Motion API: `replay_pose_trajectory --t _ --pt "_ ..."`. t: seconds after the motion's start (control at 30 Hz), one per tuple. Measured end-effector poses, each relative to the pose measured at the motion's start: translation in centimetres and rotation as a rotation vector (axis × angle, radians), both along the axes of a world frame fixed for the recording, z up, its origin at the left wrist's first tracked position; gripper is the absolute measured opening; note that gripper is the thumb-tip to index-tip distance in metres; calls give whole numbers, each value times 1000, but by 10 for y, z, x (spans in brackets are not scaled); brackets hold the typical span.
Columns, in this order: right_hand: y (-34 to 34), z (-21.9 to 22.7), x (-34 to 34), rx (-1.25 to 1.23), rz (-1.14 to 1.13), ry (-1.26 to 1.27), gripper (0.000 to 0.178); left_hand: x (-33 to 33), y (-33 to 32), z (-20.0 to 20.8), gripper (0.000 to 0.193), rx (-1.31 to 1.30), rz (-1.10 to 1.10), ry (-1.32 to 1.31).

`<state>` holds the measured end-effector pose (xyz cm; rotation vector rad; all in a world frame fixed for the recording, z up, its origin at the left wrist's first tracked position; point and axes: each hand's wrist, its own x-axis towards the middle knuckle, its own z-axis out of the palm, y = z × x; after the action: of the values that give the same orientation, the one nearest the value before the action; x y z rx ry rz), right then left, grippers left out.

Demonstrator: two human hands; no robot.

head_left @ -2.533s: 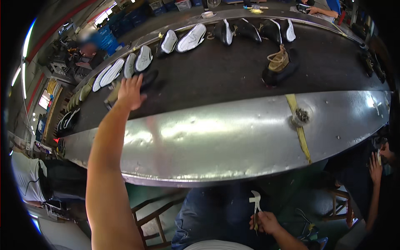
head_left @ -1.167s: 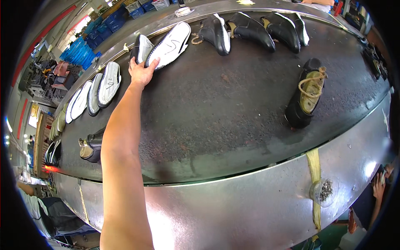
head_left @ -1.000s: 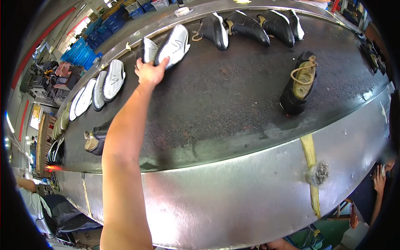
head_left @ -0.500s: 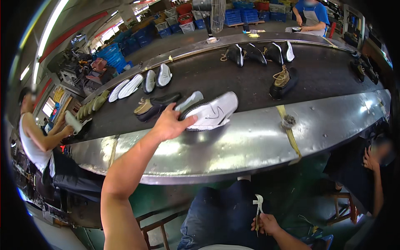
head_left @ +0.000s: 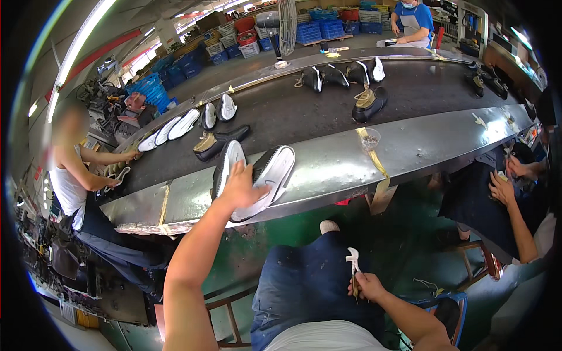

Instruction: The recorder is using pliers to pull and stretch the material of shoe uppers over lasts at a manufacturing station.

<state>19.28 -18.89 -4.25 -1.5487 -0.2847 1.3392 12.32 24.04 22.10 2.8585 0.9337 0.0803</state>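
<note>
Two black shoes with whitish undersides turned up, a left one (head_left: 228, 169) and a right one (head_left: 275, 178), lie at the near metal edge of the bench. My left hand (head_left: 239, 188) reaches between them, fingers at the left shoe and thumb across the right one, gripping the pair. Down over my lap, my right hand (head_left: 369, 286) is closed round a pale hammer-headed tool, which looks like lasting pincers (head_left: 353, 257), head upward. Its lower part is mostly hidden by the fingers.
On the dark bench top (head_left: 293, 114) stand a black-and-tan shoe (head_left: 369, 104), another tan-and-black pair (head_left: 218, 142), and rows of further shoes. A clear cup (head_left: 369, 139) sits on the metal edge. People work at left (head_left: 73, 167), right (head_left: 497, 199) and far side (head_left: 413, 26).
My left hand has brought the two shoes nearer and lower to the bench's edge, tilting them upright and apart. The view has shifted. My right hand still holds its tool over my lap.
</note>
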Motion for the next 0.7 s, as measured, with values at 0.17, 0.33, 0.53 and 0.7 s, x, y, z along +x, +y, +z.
replay_pose_trajectory --t 0.17,0.33,0.53,0.7 --pt "4 3 -2 3 8 25 46 102 78 -19 98 -390 -1 113" --pt "3 9 5 50 -65 67 43 118 67 -6 94 -466 -78 99" --pt "-2 7 8 22 -41 55 37 22 -39 24 86 -724 -251 -477" --pt "-12 25 3 255 18 -203 24 -64 -129 -77 88 -1159 -186 -942"
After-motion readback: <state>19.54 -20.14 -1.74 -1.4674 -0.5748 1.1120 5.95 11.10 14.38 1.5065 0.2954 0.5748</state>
